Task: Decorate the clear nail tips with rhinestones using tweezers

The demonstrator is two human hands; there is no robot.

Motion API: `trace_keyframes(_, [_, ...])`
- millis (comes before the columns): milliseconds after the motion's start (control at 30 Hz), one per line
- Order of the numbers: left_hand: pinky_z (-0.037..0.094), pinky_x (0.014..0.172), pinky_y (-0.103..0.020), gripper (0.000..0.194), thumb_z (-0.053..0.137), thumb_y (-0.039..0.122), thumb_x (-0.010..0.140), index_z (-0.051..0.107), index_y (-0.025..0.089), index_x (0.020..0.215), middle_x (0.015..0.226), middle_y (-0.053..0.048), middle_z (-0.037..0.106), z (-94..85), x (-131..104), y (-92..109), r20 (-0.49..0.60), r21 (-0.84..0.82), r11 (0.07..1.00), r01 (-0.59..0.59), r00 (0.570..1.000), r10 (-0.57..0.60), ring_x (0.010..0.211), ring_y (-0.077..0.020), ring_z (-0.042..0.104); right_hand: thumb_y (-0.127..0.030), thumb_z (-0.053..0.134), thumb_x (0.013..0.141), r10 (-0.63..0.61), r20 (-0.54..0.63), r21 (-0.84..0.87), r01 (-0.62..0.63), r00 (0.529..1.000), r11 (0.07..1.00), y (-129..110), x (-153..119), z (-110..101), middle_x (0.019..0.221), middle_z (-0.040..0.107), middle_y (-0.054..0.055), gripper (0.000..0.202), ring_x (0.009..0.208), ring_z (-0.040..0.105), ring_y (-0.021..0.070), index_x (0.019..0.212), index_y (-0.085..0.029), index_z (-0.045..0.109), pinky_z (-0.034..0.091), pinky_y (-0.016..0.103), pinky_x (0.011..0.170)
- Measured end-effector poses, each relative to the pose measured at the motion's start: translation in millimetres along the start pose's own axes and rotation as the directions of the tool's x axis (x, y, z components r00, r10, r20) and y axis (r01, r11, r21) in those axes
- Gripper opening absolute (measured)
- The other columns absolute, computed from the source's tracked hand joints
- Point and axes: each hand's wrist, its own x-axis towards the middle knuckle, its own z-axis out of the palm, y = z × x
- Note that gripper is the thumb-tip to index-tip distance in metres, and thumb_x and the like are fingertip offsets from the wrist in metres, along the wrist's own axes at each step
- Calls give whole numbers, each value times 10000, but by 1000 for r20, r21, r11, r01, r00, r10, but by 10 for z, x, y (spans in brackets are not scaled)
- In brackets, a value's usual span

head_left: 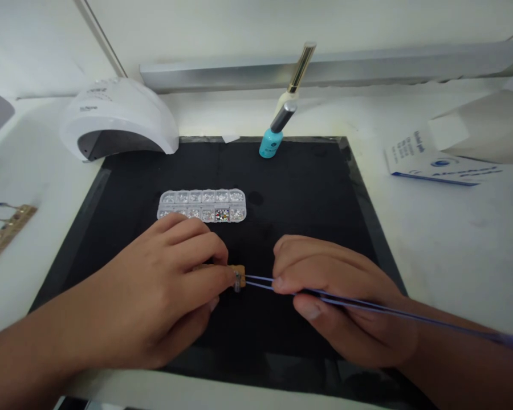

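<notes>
My left hand (166, 285) is closed over a small tan block (239, 269), its index finger and thumb side hiding most of it. A tiny silvery piece (237, 283) shows at the fingertip, too small to make out. In my right hand (346, 296) is a pair of thin blue-purple tweezers (367, 306), pinched between thumb and fingers. Their slightly parted tips reach the block beside the silvery piece; whether they grip anything I cannot tell. Just beyond my left knuckles lies a clear compartment box (203, 206) of small rhinestones, one compartment multicoloured.
A white nail lamp (119, 114) stands at the back left of the black mat (308, 199). Behind the mat's middle are a turquoise bottle (271, 142) and a cream bottle with a gold cap (301, 68). An alcohol pad box (444, 154) sits right, a pegged wooden strip (8, 236) left.
</notes>
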Motion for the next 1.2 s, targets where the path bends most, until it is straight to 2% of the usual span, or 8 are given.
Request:
trace_keyframes(133, [391,789,-411,216,484,142,926,631,197,1076,1000,-59,617,-1,2,-4,-14,9,1000,-6,1000,7,871,-203,515,-182,448,977,10,-13,-1,-10,1000,1000,-4,-3,9,842,650,61,143,771,613,170,1056,-188,566,547,368,729])
trace_keyframes(400, [395,787,-412,264,485,142,926,629,197,1140,992,-57,619,8,-7,-19,-18,11,1000,-9,1000,9,863,-197,514,-135,458,953,15,-11,7,-15,1000,1000,4,7,8,826,640,55,152,775,613,170,1043,-185,571,552,372,737])
trace_keyframes(1200, [364,784,-398,222,494,135,921,632,187,1086,984,-42,596,-13,-22,-1,-14,16,1000,6,1000,-5,859,-186,503,-109,483,934,24,-23,23,-23,999,999,0,-19,25,843,644,67,131,788,597,160,1012,-153,579,553,367,751])
